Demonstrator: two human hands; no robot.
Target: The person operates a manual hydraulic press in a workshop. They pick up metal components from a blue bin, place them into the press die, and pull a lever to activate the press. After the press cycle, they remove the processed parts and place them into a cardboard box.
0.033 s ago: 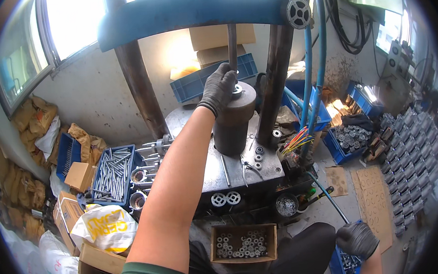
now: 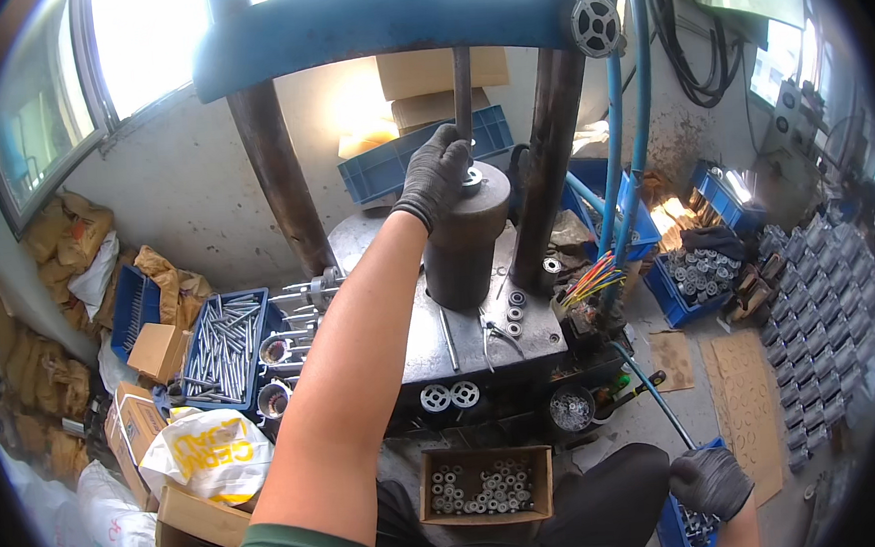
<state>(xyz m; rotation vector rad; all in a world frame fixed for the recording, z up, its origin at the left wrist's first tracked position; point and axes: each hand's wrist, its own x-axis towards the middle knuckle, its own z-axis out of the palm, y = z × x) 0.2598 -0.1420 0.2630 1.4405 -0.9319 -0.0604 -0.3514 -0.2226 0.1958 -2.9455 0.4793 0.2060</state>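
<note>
- Two gloved hands on show: left hand (image 2: pixel 434 178) up high, right hand (image 2: pixel 712 482) low and out to the side.
- One thick cylinder (image 2: pixel 460 270) under the left grip, one pale ring (image 2: pixel 473 178) on its top, one upright rod (image 2: pixel 464 96) rising above.
- Two dark columns (image 2: pixel 283 178), one each side of the left hand.
- Three small ringed parts (image 2: pixel 514 314) in a row, below the left grip and to its right; one straight bar (image 2: pixel 449 340) and one pair of pliers (image 2: pixel 494 324) below it too.
- Two spoked discs (image 2: pixel 435 398) further down, one cardboard box (image 2: pixel 489 519) lower again.
- Now the left grip: fingers curled in at the upright rod's foot, and whether they've closed on anything, I cannot tell.
- The pale ring? Just right of those fingers, partly hidden by the glove.
- Over to the right: a tight fist around the end of one lever (image 2: pixel 655 394), which slants up and leftward from it.
</note>
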